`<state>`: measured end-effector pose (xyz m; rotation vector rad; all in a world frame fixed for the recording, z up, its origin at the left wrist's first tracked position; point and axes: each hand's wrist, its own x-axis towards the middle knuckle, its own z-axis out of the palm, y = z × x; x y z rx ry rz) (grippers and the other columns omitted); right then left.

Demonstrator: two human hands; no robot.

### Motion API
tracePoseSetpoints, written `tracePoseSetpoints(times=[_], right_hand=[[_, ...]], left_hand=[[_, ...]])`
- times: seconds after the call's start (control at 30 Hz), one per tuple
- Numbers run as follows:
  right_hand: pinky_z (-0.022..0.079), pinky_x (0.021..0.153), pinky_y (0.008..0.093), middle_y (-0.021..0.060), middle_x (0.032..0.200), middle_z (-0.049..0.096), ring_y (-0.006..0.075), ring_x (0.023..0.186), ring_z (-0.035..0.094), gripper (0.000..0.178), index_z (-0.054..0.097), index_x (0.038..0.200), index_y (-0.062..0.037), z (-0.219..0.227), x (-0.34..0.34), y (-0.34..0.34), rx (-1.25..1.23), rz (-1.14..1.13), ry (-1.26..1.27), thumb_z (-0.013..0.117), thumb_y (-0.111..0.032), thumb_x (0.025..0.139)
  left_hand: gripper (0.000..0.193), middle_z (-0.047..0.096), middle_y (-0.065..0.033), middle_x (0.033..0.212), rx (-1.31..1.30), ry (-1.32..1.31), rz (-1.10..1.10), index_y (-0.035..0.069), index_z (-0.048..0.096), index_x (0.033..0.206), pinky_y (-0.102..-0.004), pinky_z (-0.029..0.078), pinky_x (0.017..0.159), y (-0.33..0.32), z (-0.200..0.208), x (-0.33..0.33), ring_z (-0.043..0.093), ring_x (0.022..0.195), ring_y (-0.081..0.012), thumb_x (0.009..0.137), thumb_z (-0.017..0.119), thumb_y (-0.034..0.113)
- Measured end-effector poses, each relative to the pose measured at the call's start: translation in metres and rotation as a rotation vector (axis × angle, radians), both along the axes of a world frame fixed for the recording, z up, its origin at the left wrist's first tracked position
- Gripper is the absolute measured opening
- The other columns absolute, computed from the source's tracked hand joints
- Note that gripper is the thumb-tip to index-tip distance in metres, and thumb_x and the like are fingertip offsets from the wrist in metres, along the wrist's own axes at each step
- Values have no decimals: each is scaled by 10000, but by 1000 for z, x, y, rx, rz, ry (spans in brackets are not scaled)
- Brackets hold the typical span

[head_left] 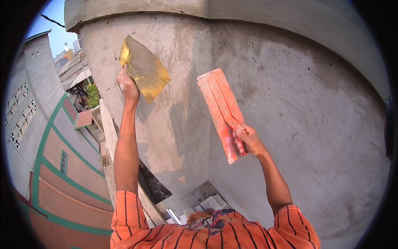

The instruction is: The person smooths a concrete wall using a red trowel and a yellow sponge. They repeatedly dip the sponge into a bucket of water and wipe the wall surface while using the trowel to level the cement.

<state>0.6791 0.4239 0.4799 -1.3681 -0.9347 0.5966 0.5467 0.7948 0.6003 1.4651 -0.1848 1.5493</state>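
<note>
My left hand (128, 87), dusted with grey, is raised at the upper left and closed on the edge of a yellow sheet (155, 86). Grey mortar coats much of the sheet's face; its far corners show bare yellow. My right hand (251, 141) grips the handle of an orange plastering float (212, 97) with its fingers wrapped round. Pale residue speckles the float, whose handle side faces me. Behind both tools rises a rough grey plastered wall (286, 99) with an inside corner; whether either tool touches it I cannot tell.
A concrete ledge (137, 7) juts out along the top of the wall. Low at the corner lie several pale blocks (210, 203). Beside my left arm runs a long pale edge (108, 128), with a drop beyond it toward a building (66, 170) with green bands.
</note>
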Motion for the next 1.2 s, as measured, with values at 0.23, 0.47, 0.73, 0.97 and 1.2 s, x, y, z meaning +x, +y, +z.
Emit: tracePoseSetpoints(times=[0.23, 0.47, 0.73, 0.97, 1.2], right_hand=[[451, 608, 367, 92, 751, 570, 179, 651, 577, 249, 483, 902, -21, 88, 37, 104, 171, -513, -506, 547, -261, 902], [431, 560, 339, 74, 710, 554, 167, 593, 534, 236, 488, 903, -26, 138, 89, 123, 337, -792, -630, 557, -251, 907], [356, 344, 216, 8, 611, 484, 63, 428, 434, 226, 468, 850, -59, 170, 21, 17, 758, -837, -432, 517, -259, 942], [421, 429, 266, 29, 634, 512, 96, 476, 483, 212, 484, 879, -40, 157, 3, 58, 532, -718, -489, 521, -240, 939], [443, 503, 288, 29, 658, 528, 104, 543, 507, 236, 503, 886, -38, 149, 49, 47, 430, -856, -535, 551, -266, 923]], left_hand=[[207, 587, -197, 733, 634, 180, 917, 4, 588, 837, -403, 454, 590, 74, 24, 5, 587, 659, -352, 890, 427, 123], [192, 582, -182, 739, 772, 102, 947, 3, 580, 870, -415, 442, 571, 80, 14, 10, 575, 650, -371, 882, 426, 116], [195, 589, -188, 730, 698, 104, 886, 17, 585, 868, -416, 451, 581, 75, 13, 6, 582, 665, -380, 887, 438, 144], [181, 586, -188, 712, 691, 57, 845, 14, 583, 853, -403, 455, 573, 73, 12, 9, 584, 649, -379, 882, 458, 142], [194, 591, -179, 715, 767, 17, 888, 12, 595, 908, -410, 460, 584, 81, 12, 3, 592, 662, -378, 889, 450, 139]])
